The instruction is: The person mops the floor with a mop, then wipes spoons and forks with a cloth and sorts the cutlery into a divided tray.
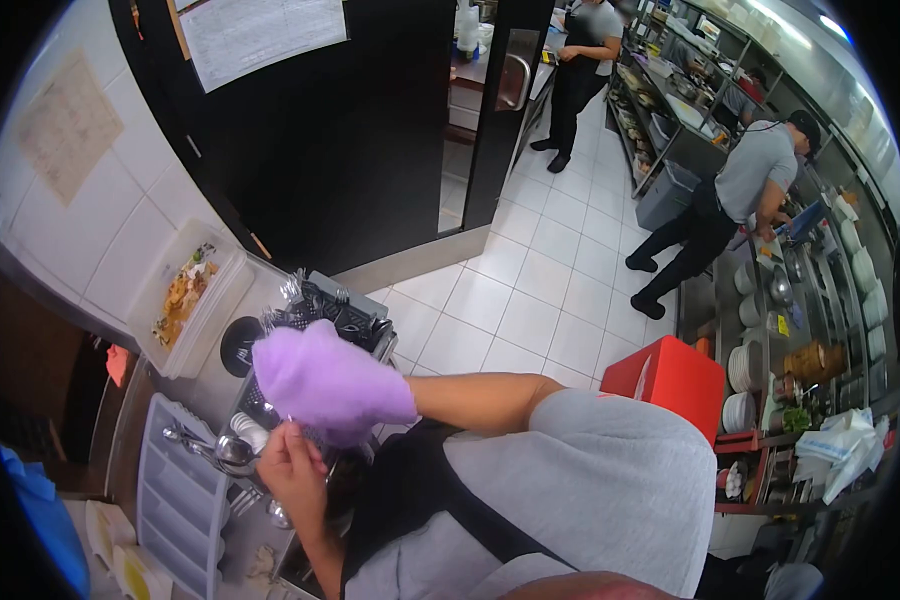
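Observation:
A purple cloth (330, 385) covers my right hand, whose fingers are hidden; only the forearm (485, 398) shows. The cloth is bunched around that hand, which appears closed in it. Just below, my left hand (292, 465) is closed in a pinch on a thin, shiny end, seemingly a piece of cutlery, that meets the cloth's lower edge. Most of this piece is hidden. Beside my left hand lie several metal spoons (234, 450). Behind the cloth stands a dark holder (335, 305) full of forks and other cutlery.
A grey compartment tray (180, 500) sits at the left. A plastic tub (185, 300) with food scraps stands by the tiled wall. On the floor behind my arm is a red bin (660, 385). Two people (755, 175) (585, 60) stand farther off near shelves.

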Motion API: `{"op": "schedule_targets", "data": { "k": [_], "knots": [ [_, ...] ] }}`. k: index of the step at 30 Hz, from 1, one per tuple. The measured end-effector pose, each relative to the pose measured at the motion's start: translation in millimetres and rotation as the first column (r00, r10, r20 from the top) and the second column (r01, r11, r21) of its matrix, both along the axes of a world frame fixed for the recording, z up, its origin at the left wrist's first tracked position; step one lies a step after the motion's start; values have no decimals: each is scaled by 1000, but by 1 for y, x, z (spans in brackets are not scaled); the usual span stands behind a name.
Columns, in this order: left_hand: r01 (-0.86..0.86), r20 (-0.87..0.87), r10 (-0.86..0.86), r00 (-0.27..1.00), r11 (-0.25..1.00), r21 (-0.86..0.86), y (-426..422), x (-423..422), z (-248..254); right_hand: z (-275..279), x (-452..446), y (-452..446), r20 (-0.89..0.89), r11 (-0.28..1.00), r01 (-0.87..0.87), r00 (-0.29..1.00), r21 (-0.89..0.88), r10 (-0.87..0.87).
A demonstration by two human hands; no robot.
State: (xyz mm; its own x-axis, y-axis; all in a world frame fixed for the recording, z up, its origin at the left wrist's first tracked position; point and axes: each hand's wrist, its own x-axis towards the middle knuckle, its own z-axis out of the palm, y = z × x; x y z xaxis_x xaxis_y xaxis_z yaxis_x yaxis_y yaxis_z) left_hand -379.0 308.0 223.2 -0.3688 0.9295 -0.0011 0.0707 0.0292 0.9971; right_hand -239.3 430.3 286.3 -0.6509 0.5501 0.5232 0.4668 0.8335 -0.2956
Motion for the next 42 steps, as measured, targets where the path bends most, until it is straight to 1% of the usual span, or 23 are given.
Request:
{"op": "schedule_targets", "data": {
  "k": [1,3,5,7,9,10,12,13,14,16,21,24,25,26,27,29,33,36,38,39,40,41,42],
  "knots": [
    [6,15,-6,1000,1000,-11,0,3,0,15,8,5,57,995,-11,998,100,5],
    [17,16,-17,1000,999,-30,-1,8,3,-8,4,25,-26,989,-15,999,145,18],
    [40,-14,-40,999,998,-46,0,10,10,38,29,-3,-36,998,7,999,-68,-9],
    [28,-28,-29,999,1000,-10,3,3,7,25,9,-14,204,990,127,969,62,-137],
    [4,14,-5,1000,999,43,8,11,8,2,5,11,-145,999,4,989,-33,-9],
    [10,2,-10,1000,999,33,8,12,5,0,6,22,-320,996,-70,946,-59,48],
    [22,-23,-22,1000,1000,11,7,13,-5,14,14,27,-247,982,2,968,-188,-49],
    [37,16,-37,999,999,34,8,13,-4,29,15,20,-34,982,147,988,-114,-152],
    [43,25,-45,999,998,41,9,12,-3,40,17,11,172,962,271,949,-16,-265],
    [51,50,-54,997,997,64,12,10,-4,41,21,5,95,983,184,979,-11,-183],
    [124,32,-123,992,992,-32,-3,15,2,8,23,48,-276,1000,-1,961,-1,1],
    [132,-28,-132,991,991,-4,2,18,4,8,17,39,-433,971,-76,901,-226,-30],
    [122,-65,-122,990,993,0,6,20,4,2,14,25,-236,992,84,966,-92,-104],
    [114,-105,-113,988,993,5,9,20,3,-4,12,13,-46,974,212,977,76,-209],
    [100,-74,-98,992,994,33,11,17,-6,-6,10,8,121,918,297,934,263,-337],
    [72,-13,-72,997,994,86,15,6,-29,6,10,15,188,936,274,930,223,-317],
    [81,-99,-79,992,996,20,13,16,-5,47,12,33,330,965,227,908,130,-258],
    [89,-201,-72,977,993,74,15,20,-4,20,1,41,209,943,299,923,144,-324],
    [18,-259,7,966,995,97,18,15,-11,-42,2,52,28,986,139,989,96,-142],
    [-48,-371,110,922,984,173,21,13,-6,-75,-4,49,-69,998,22,997,57,-18],
    [-81,-333,127,934,985,149,16,13,5,-110,-19,34,-181,993,-119,976,7,118],
    [-50,-460,118,880,986,156,13,3,-2,-109,-24,21,-238,973,-221,951,-70,199],
    [-38,-567,126,814,986,165,5,-8,-21,-84,-23,8,-293,938,-292,928,-186,231]
  ]
}}
